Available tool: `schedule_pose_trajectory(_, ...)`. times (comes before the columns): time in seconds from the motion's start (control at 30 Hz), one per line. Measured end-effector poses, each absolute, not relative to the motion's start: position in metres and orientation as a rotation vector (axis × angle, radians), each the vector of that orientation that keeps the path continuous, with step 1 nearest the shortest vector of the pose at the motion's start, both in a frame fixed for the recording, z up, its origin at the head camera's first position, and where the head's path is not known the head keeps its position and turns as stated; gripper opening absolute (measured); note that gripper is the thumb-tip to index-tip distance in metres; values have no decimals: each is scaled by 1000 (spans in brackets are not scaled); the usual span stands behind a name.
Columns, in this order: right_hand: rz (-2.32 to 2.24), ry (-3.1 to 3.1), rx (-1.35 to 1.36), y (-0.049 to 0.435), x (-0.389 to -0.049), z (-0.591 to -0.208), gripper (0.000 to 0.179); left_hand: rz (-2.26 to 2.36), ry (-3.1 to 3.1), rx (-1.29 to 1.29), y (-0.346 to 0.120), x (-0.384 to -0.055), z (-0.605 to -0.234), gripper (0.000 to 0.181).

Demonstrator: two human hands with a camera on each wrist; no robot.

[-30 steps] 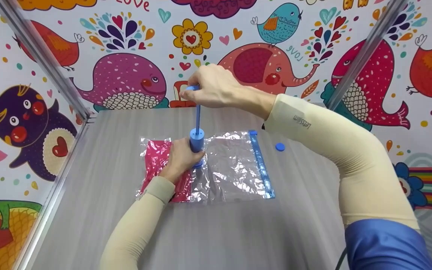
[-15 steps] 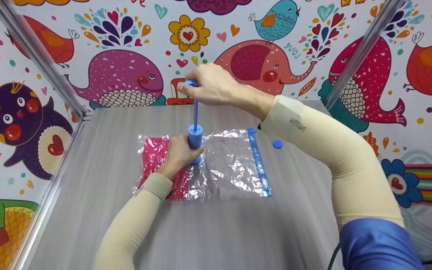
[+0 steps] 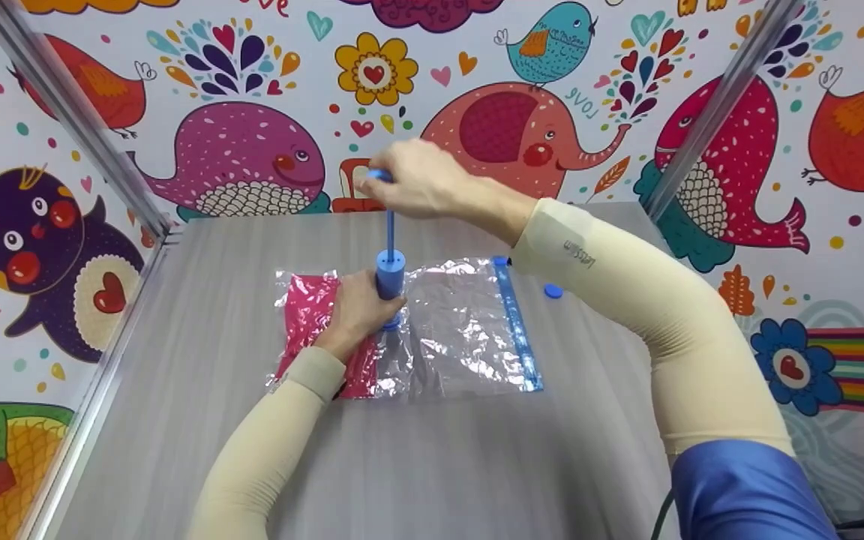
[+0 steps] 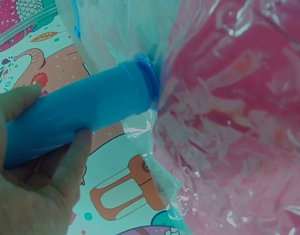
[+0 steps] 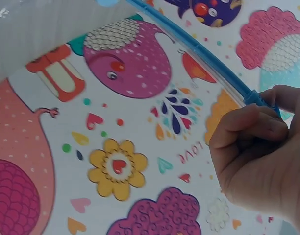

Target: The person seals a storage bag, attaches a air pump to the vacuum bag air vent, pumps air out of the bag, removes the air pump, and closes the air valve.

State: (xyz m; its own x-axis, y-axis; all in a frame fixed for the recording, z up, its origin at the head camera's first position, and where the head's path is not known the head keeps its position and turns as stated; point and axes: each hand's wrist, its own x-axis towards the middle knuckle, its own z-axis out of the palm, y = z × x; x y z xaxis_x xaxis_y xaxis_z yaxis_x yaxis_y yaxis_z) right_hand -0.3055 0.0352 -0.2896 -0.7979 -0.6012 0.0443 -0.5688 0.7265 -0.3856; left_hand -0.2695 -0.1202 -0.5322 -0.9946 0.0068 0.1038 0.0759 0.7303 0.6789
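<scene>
A blue hand pump (image 3: 390, 274) stands upright on a clear plastic vacuum storage bag (image 3: 462, 330). Pink cloth (image 3: 304, 307) fills the bag's left part. My left hand (image 3: 357, 307) grips the pump's barrel low down, with fingers and thumb round it. In the left wrist view the barrel (image 4: 91, 107) meets the round blue valve (image 4: 147, 73) on the bag. My right hand (image 3: 421, 180) grips the pump's handle (image 3: 379, 175) above. The thin blue rod (image 5: 199, 51) is drawn well out of the barrel, as the right wrist view also shows.
A small round blue cap (image 3: 553, 290) lies on the grey table (image 3: 432, 465), right of the bag's blue zip strip (image 3: 518, 326). Printed wall panels (image 3: 252, 45) and metal posts (image 3: 87, 120) close off the back and sides.
My right hand first rises slightly with the handle, then comes down a little, pushing the rod partly into the barrel. My left hand keeps its grip on the barrel.
</scene>
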Motion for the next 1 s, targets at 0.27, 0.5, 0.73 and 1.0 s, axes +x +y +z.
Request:
schedule_pose_trajectory(0.27,-410,2737,-973,32,-315,-350,42,-1060,-2752,-163,-119,-271,-544,45)
schedule_pose_trajectory(0.5,-384,2696,-996,33,-321,-389,43,-1031,-2785,-136,-118,-271,-542,53)
schedule_pose_trajectory(0.73,-423,2667,-967,24,-327,-408,41,-991,-2785,-139,-119,-275,-540,55)
schedule_pose_trajectory(1.0,-477,2681,-955,17,-328,-407,42,-1000,-2824,-82,-124,-282,-534,57)
